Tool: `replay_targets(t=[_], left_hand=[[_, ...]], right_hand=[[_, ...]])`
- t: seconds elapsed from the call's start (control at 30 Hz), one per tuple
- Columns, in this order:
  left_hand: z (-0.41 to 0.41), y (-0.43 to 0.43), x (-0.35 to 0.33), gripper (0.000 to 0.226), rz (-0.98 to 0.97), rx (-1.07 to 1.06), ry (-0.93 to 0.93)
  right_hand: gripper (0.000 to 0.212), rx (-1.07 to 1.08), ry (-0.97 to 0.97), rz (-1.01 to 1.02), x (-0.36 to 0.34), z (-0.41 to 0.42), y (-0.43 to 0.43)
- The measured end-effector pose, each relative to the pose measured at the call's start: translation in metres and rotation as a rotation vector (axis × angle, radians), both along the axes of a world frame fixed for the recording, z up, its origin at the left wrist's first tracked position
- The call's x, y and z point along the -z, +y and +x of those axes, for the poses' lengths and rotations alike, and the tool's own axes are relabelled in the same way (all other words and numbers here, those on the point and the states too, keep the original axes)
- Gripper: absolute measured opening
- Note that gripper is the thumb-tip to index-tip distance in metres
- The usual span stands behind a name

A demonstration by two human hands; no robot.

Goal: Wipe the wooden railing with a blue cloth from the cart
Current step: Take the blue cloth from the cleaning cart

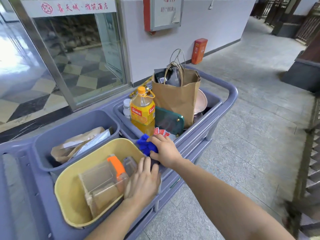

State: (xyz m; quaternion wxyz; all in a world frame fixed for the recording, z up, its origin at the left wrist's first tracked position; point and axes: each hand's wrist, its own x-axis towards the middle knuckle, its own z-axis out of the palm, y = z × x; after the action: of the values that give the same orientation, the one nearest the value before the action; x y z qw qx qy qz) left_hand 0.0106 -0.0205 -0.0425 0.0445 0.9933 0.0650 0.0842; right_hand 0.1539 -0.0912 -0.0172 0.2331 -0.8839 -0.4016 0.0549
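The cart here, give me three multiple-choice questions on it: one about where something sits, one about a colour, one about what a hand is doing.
1. Where is the blue cloth?
A. In the brown paper bag
B. On the cart edge beside the yellow bin
C. On the floor

2. What colour is the juice bottle cap?
A. Orange
B. Green
C. White

3. What is the right hand doing?
A. Resting flat
B. Gripping the cloth
C. Lifting the bottle

Answers: 1 B, it lies by the bin's far corner; 2 A, the cap shows orange; 3 B, its fingers curl over the cloth.
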Motion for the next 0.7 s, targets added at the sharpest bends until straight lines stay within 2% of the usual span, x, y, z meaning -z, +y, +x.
replay_targets(t=[0.13, 0.43, 0.57, 0.7], left_hand=[[0.0, 0.0, -0.001, 0.017, 0.024, -0.012, -0.013], [-0.004, 0.003, -0.002, 0.02, -0.048, -0.023, -0.048], [0.003, -0.005, -0.018, 0.041, -0.07, 0.023, -0.114], [0.021, -0.032, -0.043, 0.031, -0.114, 0.121, -0.191]], right_hand=[[0.045, 0.01, -0.046, 0.054, 0.001, -0.003, -0.005], [0.037, 0.188, -0.06, 0.254, -0.02, -0.015, -0.066], [0.037, 0.29, -0.065, 0.269, -0.032, -0.019, -0.107], [0.036, 0.419, -0.056, 0.307, -0.045, -0.032, -0.154]])
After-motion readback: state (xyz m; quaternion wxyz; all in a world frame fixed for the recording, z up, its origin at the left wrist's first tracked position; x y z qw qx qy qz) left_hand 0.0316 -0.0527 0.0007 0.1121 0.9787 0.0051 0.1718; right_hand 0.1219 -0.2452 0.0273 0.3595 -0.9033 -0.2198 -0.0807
